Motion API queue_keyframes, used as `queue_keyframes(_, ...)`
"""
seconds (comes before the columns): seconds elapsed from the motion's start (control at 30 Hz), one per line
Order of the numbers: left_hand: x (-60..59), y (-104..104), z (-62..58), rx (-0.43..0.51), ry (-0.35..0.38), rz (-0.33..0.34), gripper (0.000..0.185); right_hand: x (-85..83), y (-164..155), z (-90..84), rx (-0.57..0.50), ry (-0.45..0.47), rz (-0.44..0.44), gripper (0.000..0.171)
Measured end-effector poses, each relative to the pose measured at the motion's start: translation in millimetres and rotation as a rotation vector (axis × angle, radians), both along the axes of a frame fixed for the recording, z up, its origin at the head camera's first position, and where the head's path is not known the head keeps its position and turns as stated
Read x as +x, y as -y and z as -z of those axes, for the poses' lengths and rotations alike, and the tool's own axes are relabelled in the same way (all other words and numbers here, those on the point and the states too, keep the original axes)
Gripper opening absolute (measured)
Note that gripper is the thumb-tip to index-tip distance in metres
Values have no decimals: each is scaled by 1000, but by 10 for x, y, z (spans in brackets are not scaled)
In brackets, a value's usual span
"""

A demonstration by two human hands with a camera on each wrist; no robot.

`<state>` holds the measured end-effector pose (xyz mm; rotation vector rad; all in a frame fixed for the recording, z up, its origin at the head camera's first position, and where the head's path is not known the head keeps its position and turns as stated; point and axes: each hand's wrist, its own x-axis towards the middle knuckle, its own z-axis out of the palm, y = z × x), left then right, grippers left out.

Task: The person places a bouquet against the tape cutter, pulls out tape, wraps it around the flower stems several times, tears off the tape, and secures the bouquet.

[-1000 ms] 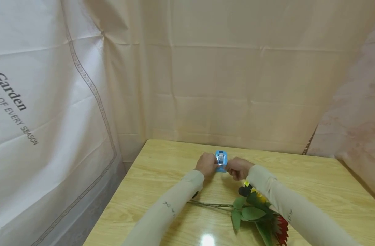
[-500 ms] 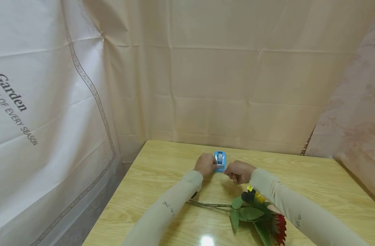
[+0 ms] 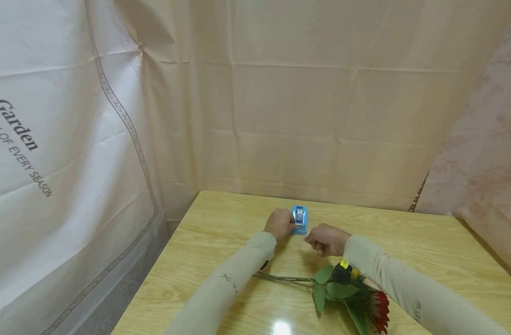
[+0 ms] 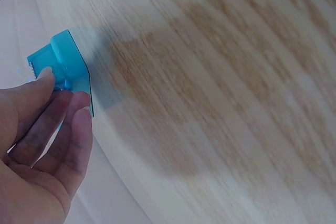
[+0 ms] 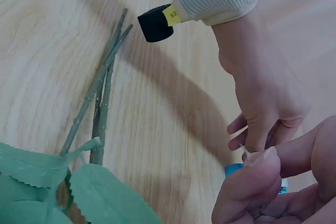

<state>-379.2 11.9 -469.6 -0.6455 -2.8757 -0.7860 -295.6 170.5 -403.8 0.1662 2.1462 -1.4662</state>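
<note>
- The small blue plastic tape dispenser (image 3: 299, 219) stands on the pale wooden table (image 3: 427, 251), toward its far edge and about midway across; its serrated cutter end shows in the left wrist view (image 4: 58, 64).
- My left hand (image 3: 279, 224) holds the dispenser from its left side, fingers curled round the blue body and a fingertip (image 4: 46, 73) just below the cutter teeth.
- My right hand (image 3: 325, 239) sits just beside the dispenser, nearer to me and apart from it; thumb and forefinger are pinched tight together on a thin clear strip of tape (image 5: 244, 150), faint but visible in the right wrist view; the other fingers are curled in.
- Both arms wear cream ribbed sleeves (image 3: 222, 288); a small black device with a yellow label (image 3: 342, 273) sits at my right wrist, and its twin shows under my left cuff (image 5: 156, 22).
- Nearer to me lies a bunch of artificial flowers (image 3: 351, 298), red bloom to the right, green leaves in the middle; its thin green stems (image 3: 282, 279) run left along the table, under my forearms.
- Creased beige cloth hangs (image 3: 322, 102) behind the table; a white cloth printed with "Garden" (image 3: 16, 125) hangs at the left.
</note>
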Motion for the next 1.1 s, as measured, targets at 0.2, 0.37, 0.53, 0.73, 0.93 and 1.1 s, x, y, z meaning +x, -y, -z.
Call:
queue_keyframes(0.2, -2, -14, -2, -12, -2, -1, 13, 132, 34, 20, 4, 3, 0, 27)
queue_keyframes(0.37, -5, -14, -21, -18, -2, -7, 12, 260, 63, 25, 9, -7, -20, 28)
queue_keyframes(0.53, 14, -7, -29, -33, -5, -17, 13, 326, 51, 22, 13, -13, -22, 31)
queue_keyframes(0.73, 49, -13, -21, -8, 5, -13, 12, 386, 26, 17, 1, -15, -11, 32)
queue_keyframes(0.93, 31, -18, -29, -14, 21, -16, 11, 488, 65, 18, -8, -19, -36, 33)
queue_keyframes(1.1, 19, -21, -8, -16, 26, -23, 11, 528, 67, -17, 4, -43, -52, 33)
